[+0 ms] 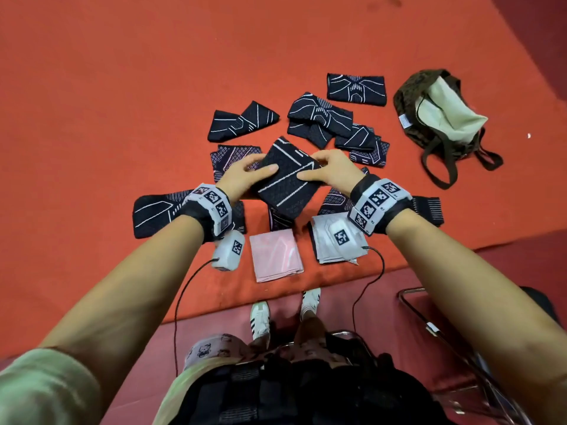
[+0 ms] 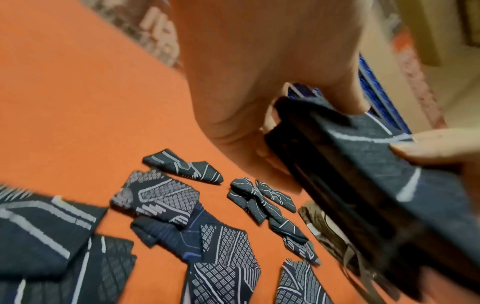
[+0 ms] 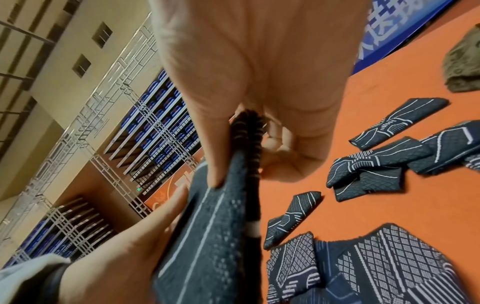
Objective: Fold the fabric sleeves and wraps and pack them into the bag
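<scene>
Several dark patterned sleeves (image 1: 244, 124) lie scattered on the orange surface (image 1: 122, 102) beyond the fingers, the brown bag (image 1: 435, 115) gaping off right. Both hands, left hand (image 1: 242, 176) and right hand (image 1: 329, 171), pinch one folded sleeve (image 1: 287, 182) between thumbs and curled fingers, held above the pile.

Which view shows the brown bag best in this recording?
The head view: the brown bag lies open, pale lining and straps fully visible, right of the sleeves. The left wrist view catches a blurred strip; the right wrist view only a corner.
</scene>
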Demonstrator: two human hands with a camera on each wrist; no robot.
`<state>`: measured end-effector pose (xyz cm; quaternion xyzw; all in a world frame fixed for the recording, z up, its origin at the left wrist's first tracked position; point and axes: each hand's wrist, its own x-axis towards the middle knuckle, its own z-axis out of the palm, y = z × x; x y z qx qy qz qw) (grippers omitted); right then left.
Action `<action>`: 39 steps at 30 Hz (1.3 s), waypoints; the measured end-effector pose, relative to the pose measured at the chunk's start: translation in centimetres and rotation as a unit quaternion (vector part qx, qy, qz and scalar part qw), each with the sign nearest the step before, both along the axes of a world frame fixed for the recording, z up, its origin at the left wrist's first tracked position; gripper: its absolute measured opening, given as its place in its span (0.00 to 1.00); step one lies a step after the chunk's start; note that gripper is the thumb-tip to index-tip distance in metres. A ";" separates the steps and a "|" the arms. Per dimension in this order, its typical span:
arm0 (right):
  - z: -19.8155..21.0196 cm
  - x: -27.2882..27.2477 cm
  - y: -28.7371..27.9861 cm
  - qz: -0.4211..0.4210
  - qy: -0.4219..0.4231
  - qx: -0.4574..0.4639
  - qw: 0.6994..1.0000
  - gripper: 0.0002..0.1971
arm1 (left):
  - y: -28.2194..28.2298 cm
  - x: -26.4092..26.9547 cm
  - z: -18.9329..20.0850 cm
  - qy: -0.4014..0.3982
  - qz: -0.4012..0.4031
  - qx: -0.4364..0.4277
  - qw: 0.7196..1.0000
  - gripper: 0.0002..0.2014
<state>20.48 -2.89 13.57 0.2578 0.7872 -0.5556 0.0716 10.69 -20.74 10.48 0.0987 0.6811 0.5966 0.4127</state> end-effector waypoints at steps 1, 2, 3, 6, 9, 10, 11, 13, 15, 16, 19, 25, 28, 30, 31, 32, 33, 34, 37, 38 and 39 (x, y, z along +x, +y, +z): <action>-0.1 0.0 0.0 0.010 -0.012 -0.001 1.000 0.13 | 0.2 0.2 0.2 0.016 -0.034 -0.012 0.999 0.08; 0.0 0.0 -0.2 0.023 -0.028 0.004 0.999 0.12 | 0.4 0.5 0.3 0.031 -0.057 -0.026 0.998 0.08; -0.1 0.1 -0.4 0.034 -0.040 0.016 0.998 0.11 | 0.6 0.8 0.4 0.045 -0.066 -0.039 0.996 0.10; -0.3 0.4 -0.7 0.010 -0.035 -0.007 0.999 0.08 | 0.9 1.3 -0.6 0.042 -0.037 -0.042 0.998 0.13; -1.2 1.0 -0.5 -0.074 -0.009 -0.163 0.984 0.07 | 0.7 1.8 -2.0 -0.029 0.044 0.015 0.999 0.08; -1.5 1.2 -0.5 -0.091 -0.016 -0.208 0.974 0.08 | 0.7 2.1 -2.2 -0.053 0.061 0.033 0.996 0.07; -1.9 1.4 -0.5 -0.103 -0.026 -0.242 0.964 0.10 | 0.7 2.4 -2.5 -0.073 0.070 0.051 0.994 0.06; -2.7 1.7 -0.6 -0.112 -0.046 -0.271 0.955 0.12 | 0.8 2.9 -2.7 -0.086 0.073 0.059 0.992 0.05; -3.9 1.6 -0.6 -0.116 -0.054 -0.246 0.961 0.09 | 0.8 3.0 -3.3 -0.066 0.072 0.038 0.995 0.03; -4.3 1.5 -0.9 -0.118 -0.057 -0.214 0.968 0.07 | 0.7 3.1 -3.5 -0.056 0.069 0.034 0.995 0.01; -6.2 1.5 -1.4 -0.134 -0.050 -0.105 0.984 0.08 | -0.4 3.8 -4.7 -0.040 0.053 0.054 0.996 0.21; -11.2 4.0 -4.4 -0.057 -0.077 -0.149 0.984 0.22 | -3.7 6.4 -9.4 0.041 0.016 -0.044 0.998 0.16; -13.6 5.5 -5.8 -0.023 -0.107 -0.156 0.982 0.22 | -5.2 7.9 -12.2 -0.034 -0.017 -0.073 0.997 0.21; -15.1 6.0 -6.2 0.043 -0.144 -0.106 0.983 0.29 | -5.9 8.5 -14.0 -0.008 -0.061 -0.090 0.994 0.28; -15.9 6.1 -6.3 0.077 -0.155 -0.070 0.982 0.33 | -6.1 8.8 -14.9 0.020 -0.087 -0.102 0.991 0.32; -16.4 6.1 -6.3 0.109 -0.159 -0.035 0.981 0.36 | -6.2 9.0 -15.6 0.052 -0.111 -0.113 0.986 0.35; -17.0 6.1 -6.3 0.128 -0.169 -0.009 0.977 0.38 | -6.2 9.2 -16.3 0.079 -0.129 -0.134 0.979 0.38; -17.4 6.1 -6.3 0.136 -0.176 0.004 0.975 0.40 | -6.2 9.5 -16.8 0.094 -0.138 -0.151 0.974 0.40; -18.7 6.4 -6.4 0.143 -0.202 0.042 0.968 0.41 | -5.9 10.1 -17.7 0.096 -0.154 -0.199 0.963 0.44; -19.1 6.5 -6.4 0.148 -0.203 0.049 0.967 0.42 | -5.7 10.3 -17.9 0.099 -0.161 -0.212 0.959 0.44; -19.4 6.6 -6.4 0.152 -0.201 0.054 0.966 0.42 | -5.6 10.4 -18.1 0.103 -0.168 -0.226 0.954 0.44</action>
